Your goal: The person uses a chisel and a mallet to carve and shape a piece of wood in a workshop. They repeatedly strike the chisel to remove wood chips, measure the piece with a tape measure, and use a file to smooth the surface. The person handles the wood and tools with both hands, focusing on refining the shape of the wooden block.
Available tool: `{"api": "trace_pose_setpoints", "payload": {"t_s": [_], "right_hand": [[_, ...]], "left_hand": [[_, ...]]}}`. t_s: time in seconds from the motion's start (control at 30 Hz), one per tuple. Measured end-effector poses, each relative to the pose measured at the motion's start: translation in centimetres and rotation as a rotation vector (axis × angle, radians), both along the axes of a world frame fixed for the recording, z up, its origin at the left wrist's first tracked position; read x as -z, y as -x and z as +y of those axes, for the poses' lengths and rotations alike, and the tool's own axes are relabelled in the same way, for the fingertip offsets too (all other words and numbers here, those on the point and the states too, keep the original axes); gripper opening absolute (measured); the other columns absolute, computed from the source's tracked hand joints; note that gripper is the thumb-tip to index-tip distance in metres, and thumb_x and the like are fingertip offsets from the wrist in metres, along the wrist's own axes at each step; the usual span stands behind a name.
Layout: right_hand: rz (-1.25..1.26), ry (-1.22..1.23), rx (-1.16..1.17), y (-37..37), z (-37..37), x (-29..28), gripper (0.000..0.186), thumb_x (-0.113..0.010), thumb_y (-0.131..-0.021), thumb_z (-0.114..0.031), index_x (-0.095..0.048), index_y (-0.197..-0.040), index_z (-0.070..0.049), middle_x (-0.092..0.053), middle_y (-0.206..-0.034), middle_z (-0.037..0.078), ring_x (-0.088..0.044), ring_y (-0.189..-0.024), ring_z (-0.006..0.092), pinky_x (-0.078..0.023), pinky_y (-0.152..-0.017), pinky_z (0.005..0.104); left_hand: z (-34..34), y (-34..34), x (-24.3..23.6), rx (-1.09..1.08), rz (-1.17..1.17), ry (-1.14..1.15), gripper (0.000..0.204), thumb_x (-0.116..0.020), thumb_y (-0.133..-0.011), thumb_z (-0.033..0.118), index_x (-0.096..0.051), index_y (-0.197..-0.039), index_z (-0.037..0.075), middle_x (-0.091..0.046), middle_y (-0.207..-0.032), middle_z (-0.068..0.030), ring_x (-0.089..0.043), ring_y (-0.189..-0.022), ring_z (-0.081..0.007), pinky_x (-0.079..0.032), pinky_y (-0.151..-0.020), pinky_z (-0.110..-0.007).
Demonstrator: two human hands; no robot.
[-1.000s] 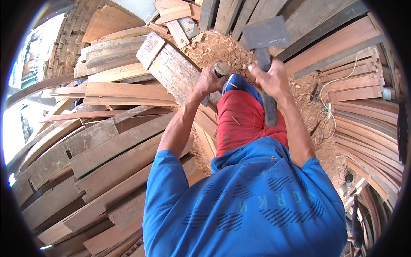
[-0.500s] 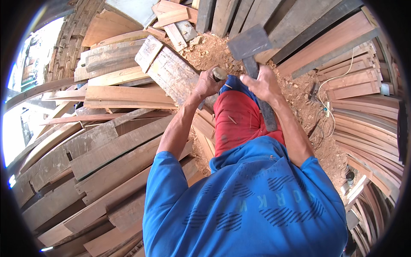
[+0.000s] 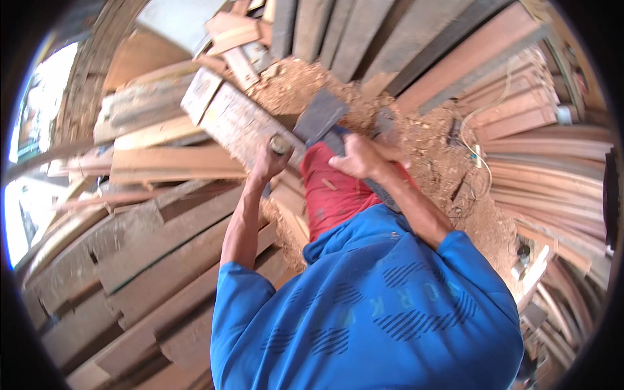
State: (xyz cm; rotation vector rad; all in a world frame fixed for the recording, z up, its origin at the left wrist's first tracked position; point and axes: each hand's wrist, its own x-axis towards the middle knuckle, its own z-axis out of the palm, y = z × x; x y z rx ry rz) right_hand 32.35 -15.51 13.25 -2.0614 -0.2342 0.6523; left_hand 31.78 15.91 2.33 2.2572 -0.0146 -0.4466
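My left hand (image 3: 270, 162) is wrapped round a tool whose round wooden handle end (image 3: 281, 145) pokes up out of the fist. The fist hides most of that tool, so its kind does not show. In my right hand (image 3: 361, 158) is a dark mallet (image 3: 323, 116) with a broad, flat, squarish head. Its thick handle runs back under my forearm. The mallet head hovers to the right of the left fist and a little beyond it, apart from the handle end. Just beyond the left fist lies a thick, worn, whitish plank (image 3: 234, 120), with a crosswise strip near its far end.
Stacked boards (image 3: 162, 240) fill the left side. More timber (image 3: 546, 172) is piled on the right, and long planks (image 3: 396, 39) lie ahead. Wood chips and sawdust (image 3: 432, 156) cover the ground. A pale cord (image 3: 463, 130) loops at the right.
The mallet has come down and to the left, nearer my body. My left fist has also shifted left and closer to me. The whole view has swung slightly.
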Motion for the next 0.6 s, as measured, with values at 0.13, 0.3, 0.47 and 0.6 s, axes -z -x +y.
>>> {"api": "trace_pose_setpoints", "payload": {"t_s": [0.13,0.3,0.47,0.6], "right_hand": [[0.151,-0.026,0.161,-2.2,-0.2,-5.9,0.035,-0.078,-0.08,-0.032,-0.065,-0.083,0.0,-0.067,-0.069,0.012,-0.067,-0.063,0.0224,-0.054,-0.061,0.0383],[0.057,-0.245,0.359,-3.6,-1.3,-9.3,0.028,-0.079,-0.084,-0.024,-0.063,-0.095,-0.004,-0.063,-0.074,0.0,-0.058,-0.058,0.0067,-0.048,-0.053,0.0239],[-0.013,-0.361,0.494,-4.1,-2.8,-12.0,0.027,-0.081,-0.084,-0.024,-0.064,-0.092,-0.004,-0.062,-0.071,0.0,-0.058,-0.058,0.0075,-0.048,-0.054,0.0256],[-0.143,-0.311,0.531,-4.7,-3.5,-13.3,0.028,-0.082,-0.085,-0.025,-0.065,-0.091,-0.004,-0.064,-0.072,0.001,-0.059,-0.058,0.0075,-0.049,-0.054,0.0252]], "left_hand": [[-2.4,-3.3,-7.7,-0.254,-0.089,0.141,0.037,-0.083,-0.086,0.025,-0.065,-0.105,-0.001,-0.071,-0.079,-0.0098,-0.066,-0.072,-0.016,-0.055,-0.068,-0.034],[-4.7,-6.0,-10.8,-0.211,-0.205,0.249,0.026,-0.081,-0.086,0.023,-0.064,-0.094,0.004,-0.068,-0.074,-0.0035,-0.062,-0.068,-0.0113,-0.053,-0.063,-0.033],[-5.0,-5.6,-9.9,-0.148,-0.197,0.268,0.023,-0.079,-0.089,0.021,-0.062,-0.088,0.005,-0.061,-0.069,0.0017,-0.055,-0.065,-0.0071,-0.048,-0.06,-0.029],[-5.2,-4.9,-9.8,-0.123,-0.184,0.169,0.023,-0.08,-0.088,0.023,-0.064,-0.091,0.005,-0.066,-0.071,-0.0021,-0.06,-0.066,-0.0102,-0.051,-0.062,-0.032]]}}
